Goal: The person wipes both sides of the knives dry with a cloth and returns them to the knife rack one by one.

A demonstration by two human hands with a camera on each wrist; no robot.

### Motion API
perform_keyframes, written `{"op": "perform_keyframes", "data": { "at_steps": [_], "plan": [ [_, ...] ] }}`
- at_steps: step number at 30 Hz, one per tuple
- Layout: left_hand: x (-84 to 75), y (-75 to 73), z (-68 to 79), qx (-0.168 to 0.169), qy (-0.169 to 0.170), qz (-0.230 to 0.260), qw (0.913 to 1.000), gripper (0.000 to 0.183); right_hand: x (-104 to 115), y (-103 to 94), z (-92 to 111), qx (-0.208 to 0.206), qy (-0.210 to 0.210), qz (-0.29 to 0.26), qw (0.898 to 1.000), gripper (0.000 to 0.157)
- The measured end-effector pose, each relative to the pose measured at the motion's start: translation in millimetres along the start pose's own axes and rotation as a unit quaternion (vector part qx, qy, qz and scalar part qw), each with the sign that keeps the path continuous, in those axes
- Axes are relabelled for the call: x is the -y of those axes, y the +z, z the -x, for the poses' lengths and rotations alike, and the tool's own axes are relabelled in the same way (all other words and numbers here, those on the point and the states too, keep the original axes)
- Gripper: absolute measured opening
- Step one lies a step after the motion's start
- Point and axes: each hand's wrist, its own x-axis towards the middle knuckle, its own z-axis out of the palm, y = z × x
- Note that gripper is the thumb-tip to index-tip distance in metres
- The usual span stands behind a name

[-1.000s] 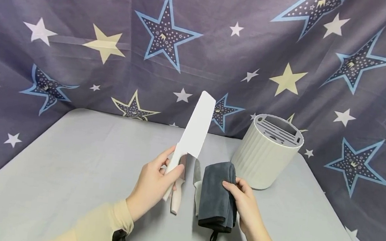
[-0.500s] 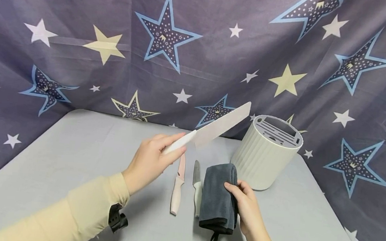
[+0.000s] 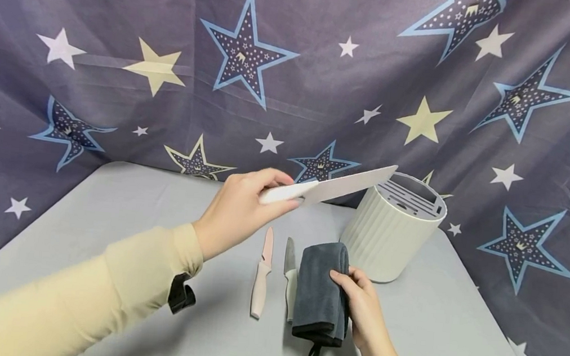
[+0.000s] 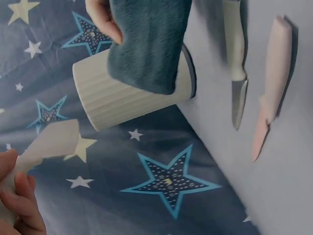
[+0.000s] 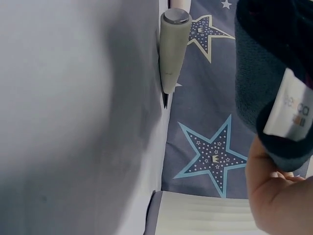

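Observation:
My left hand [image 3: 242, 205] grips the white handle of a broad-bladed kitchen knife [image 3: 345, 184], held above the table. Its pale blade points right, and the tip overlaps the near rim of the knife block [image 3: 387, 232] in the head view; whether they touch I cannot tell. My right hand [image 3: 367, 312] holds a folded dark grey-blue towel [image 3: 320, 288], thumb on its front face. In the right wrist view a white label shows on the towel [image 5: 249, 83]. The block is a cream, ribbed cylinder with a slotted grey top.
Between the hands, two smaller knives lie on the grey table [image 3: 161, 201]: a pink knife [image 3: 259, 289] and, beside the towel, a knife with a pale green handle [image 3: 291, 291]. A star-patterned cloth [image 3: 285, 59] hangs behind the table.
My left hand has moved up and right, turning the broad knife from nearly upright to slanting right, its tip now at the block's rim. The right hand and towel stay almost still.

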Motion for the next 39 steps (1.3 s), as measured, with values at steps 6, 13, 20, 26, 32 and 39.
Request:
{"op": "perform_keyframes", "data": {
  "at_steps": [6,13,20,26,32,39],
  "plan": [
    [-17.3,-2.6,-24.6,0.033,0.032,-0.043,0.9980,0.025,-1.9,-0.8,-1.5,-0.002,0.000,-0.006,1.000,0.038],
    [-30.2,-1.8,-51.1,0.062,0.081,-0.106,0.9891,0.027,-3.0,-1.4,-3.1,0.000,0.001,-0.012,1.000,0.040],
    [-46.6,1.9,-79.0,0.099,0.125,-0.171,0.9724,0.025,-2.2,-2.5,-5.3,-0.002,-0.001,-0.014,1.000,0.039],
    [-58.6,8.2,-97.9,0.111,0.167,-0.211,0.9568,0.025,-3.1,-3.1,-6.5,-0.005,0.007,-0.016,1.000,0.041],
    [-66.6,11.1,-110.1,0.123,0.179,-0.244,0.9450,0.021,-4.7,-2.3,-8.1,-0.007,0.013,-0.013,1.000,0.041],
    [-74.7,6.7,-124.5,0.152,0.165,-0.257,0.9398,0.022,-5.4,-1.4,-10.9,-0.011,0.013,-0.011,1.000,0.042]
  ]
}}
